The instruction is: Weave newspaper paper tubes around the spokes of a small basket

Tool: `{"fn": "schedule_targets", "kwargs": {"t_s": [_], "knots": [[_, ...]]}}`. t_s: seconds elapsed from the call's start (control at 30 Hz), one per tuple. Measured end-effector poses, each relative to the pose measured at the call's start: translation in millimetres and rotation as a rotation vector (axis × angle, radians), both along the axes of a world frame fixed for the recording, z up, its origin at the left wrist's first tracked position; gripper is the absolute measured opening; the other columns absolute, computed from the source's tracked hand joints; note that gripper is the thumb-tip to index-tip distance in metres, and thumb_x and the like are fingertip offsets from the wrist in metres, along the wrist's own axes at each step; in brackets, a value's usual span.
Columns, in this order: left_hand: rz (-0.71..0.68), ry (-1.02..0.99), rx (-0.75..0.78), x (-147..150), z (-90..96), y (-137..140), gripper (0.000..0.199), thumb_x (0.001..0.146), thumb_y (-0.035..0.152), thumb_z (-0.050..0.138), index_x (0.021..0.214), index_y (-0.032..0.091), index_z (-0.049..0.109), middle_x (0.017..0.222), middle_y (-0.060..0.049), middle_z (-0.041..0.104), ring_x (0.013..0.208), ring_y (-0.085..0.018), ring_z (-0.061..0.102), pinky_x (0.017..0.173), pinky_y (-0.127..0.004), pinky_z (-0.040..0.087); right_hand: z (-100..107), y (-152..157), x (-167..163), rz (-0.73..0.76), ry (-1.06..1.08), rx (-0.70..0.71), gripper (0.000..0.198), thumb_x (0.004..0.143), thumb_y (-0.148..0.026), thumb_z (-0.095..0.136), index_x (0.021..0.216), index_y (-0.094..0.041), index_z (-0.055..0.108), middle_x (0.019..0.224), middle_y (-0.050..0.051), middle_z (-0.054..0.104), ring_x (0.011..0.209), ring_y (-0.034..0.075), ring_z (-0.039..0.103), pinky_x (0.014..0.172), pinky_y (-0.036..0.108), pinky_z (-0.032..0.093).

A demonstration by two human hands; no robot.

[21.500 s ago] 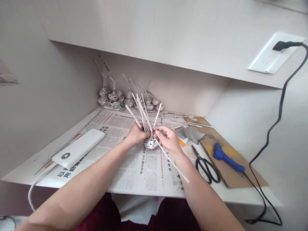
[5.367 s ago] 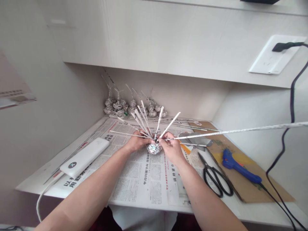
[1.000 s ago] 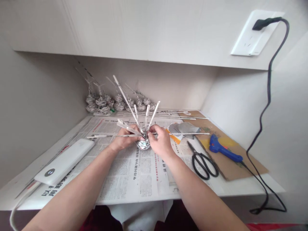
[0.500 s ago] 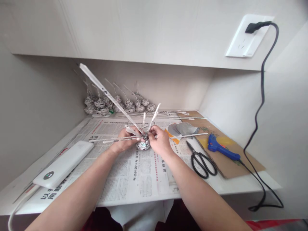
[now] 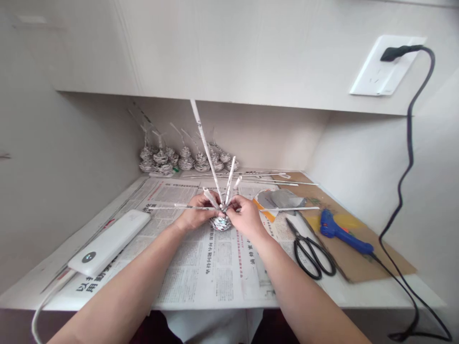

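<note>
Between my two hands sits a small round body woven from rolled newspaper (image 5: 220, 223), with several paper tubes sticking up and out of its top. One long paper tube (image 5: 205, 143) rises steeply from it, leaning a little left. My left hand (image 5: 199, 210) is closed around the left side of the weave's neck. My right hand (image 5: 245, 215) pinches at the right side of the neck, thumb and fingers pressed together by the tube bases. Fingers hide just where the tubes cross.
Newspaper (image 5: 190, 282) covers the tabletop. Black-handled scissors (image 5: 311, 253) and a blue glue gun (image 5: 344, 234) on cardboard (image 5: 380, 263) lie to the right. A white power bank (image 5: 109, 243) lies left. Several woven paper gourds (image 5: 185, 159) stand at the back wall.
The long tube has swung from leaning far left to nearly upright. Both hands stay at the weave's neck. The whole view has shifted slightly.
</note>
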State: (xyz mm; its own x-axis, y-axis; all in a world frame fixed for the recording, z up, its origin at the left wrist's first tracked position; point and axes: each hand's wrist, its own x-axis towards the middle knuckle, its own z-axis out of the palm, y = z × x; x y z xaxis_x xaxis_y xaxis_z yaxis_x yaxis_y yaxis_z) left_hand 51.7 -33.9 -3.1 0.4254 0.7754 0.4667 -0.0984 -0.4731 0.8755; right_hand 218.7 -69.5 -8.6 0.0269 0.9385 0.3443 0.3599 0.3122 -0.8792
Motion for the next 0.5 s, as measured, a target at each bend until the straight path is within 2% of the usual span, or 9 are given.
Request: {"fn": "schedule_targets", "kwargs": {"t_s": [0.07,0.17,0.27,0.4,0.5], "knots": [[0.004,0.007,-0.067,-0.2,-2.5,0.4,0.031,0.057,0.031,0.085,0.067,0.013,0.062,0.073,-0.003,0.064,0.071,-0.016,0.060,0.069,-0.028,0.048,-2.2,1.5,-0.7,-0.005,0.048,0.005,0.003,0.072,-0.024,0.058,0.073,-0.022,0.060,0.068,-0.002,0.063,0.063,0.014,0.057,0.060,0.025,0.043],[0.040,-0.011,-0.173,0.3,-3.9,-0.7,0.032,0.058,0.029,0.085,0.077,0.013,0.065,0.076,-0.003,0.066,0.073,-0.016,0.061,0.071,-0.029,0.048,-6.1,5.3,-1.9,0.042,0.277,-0.061,0.010,0.072,-0.030,0.062,0.076,-0.021,0.059,0.067,-0.002,0.060,0.063,0.014,0.055,0.061,0.025,0.044],[0.048,-0.057,-0.200,1.2,-1.7,-2.6,0.031,0.057,0.027,0.085,0.073,0.013,0.062,0.074,-0.002,0.066,0.070,-0.016,0.060,0.069,-0.028,0.048,-8.1,7.9,-2.1,0.119,0.437,-0.086,0.018,0.069,-0.033,0.069,0.075,-0.020,0.060,0.067,-0.003,0.058,0.063,0.012,0.053,0.063,0.025,0.044],[0.043,-0.087,-0.182,2.0,1.9,-4.0,0.033,0.061,0.025,0.082,0.063,0.014,0.052,0.062,0.002,0.059,0.061,-0.011,0.055,0.061,-0.025,0.045,-5.4,9.3,1.8,0.190,0.432,-0.086,0.019,0.068,-0.034,0.073,0.075,-0.019,0.063,0.070,-0.003,0.062,0.067,0.012,0.056,0.068,0.025,0.045],[0.009,-0.128,-0.206,1.9,1.9,-3.7,0.036,0.060,0.025,0.083,0.063,0.015,0.049,0.068,0.000,0.063,0.066,-0.013,0.059,0.063,-0.026,0.046,-2.5,11.4,6.6,0.220,0.421,-0.146,0.022,0.068,-0.038,0.073,0.076,-0.019,0.066,0.073,0.000,0.067,0.068,0.013,0.058,0.068,0.026,0.046]]}}
